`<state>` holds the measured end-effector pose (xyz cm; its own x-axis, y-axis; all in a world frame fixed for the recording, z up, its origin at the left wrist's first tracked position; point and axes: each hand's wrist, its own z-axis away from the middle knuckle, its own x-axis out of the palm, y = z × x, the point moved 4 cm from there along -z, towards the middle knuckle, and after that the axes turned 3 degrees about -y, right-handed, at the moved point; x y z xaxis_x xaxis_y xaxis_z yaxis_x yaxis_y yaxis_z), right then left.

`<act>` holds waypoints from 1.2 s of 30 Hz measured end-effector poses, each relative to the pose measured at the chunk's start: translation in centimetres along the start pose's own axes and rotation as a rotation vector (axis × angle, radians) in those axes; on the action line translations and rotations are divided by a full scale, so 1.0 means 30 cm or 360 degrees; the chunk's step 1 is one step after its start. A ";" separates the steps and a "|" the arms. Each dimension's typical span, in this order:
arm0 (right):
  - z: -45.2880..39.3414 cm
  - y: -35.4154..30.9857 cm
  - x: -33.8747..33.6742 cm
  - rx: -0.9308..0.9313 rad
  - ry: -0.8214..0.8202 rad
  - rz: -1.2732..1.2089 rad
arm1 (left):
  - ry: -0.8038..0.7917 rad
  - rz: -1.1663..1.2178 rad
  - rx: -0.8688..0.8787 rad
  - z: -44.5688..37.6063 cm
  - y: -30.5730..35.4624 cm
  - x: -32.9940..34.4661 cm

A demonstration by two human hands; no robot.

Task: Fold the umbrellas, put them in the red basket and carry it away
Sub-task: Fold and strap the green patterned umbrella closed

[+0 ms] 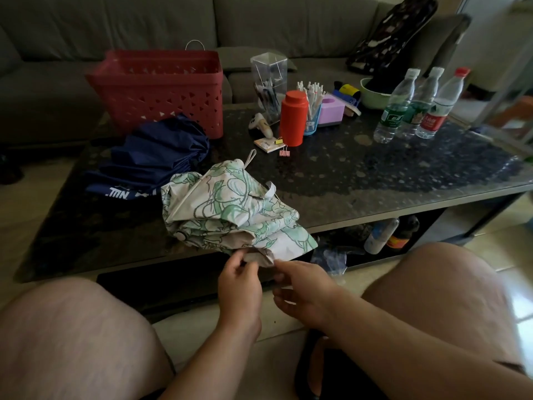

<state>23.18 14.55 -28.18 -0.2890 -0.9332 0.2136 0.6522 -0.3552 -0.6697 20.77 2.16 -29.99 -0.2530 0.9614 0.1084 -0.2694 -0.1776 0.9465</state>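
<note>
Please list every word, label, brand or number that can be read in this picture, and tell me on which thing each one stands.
"NU": white letters, seen upside down and partly hidden, on the navy umbrella.
Green label of the left water bottle: print too small to read.
Middle water bottle: label blurred.
Red label of the right water bottle: unreadable.
Small card by the red canister: print too small.

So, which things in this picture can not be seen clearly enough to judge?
- Inside of the red plastic basket: head view, its front wall hides it.
- Handle of the white umbrella with green print: head view, under its own cloth.
- Navy blue umbrella: its lettering is partly covered by the white one.
- Right hand: fingers curl, contact with the cloth unclear. Left hand pinches its edge.
</note>
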 end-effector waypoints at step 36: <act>-0.125 -0.332 -0.189 -0.0406 0.0458 0.0877 | -0.0114 -0.0249 0.0125 0.048 -0.065 0.040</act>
<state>15.70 23.57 -25.39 -0.1596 -0.9103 -0.3820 0.5818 0.2258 -0.7814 22.32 3.97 -31.26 -0.1460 0.9890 -0.0231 -0.2263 -0.0106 0.9740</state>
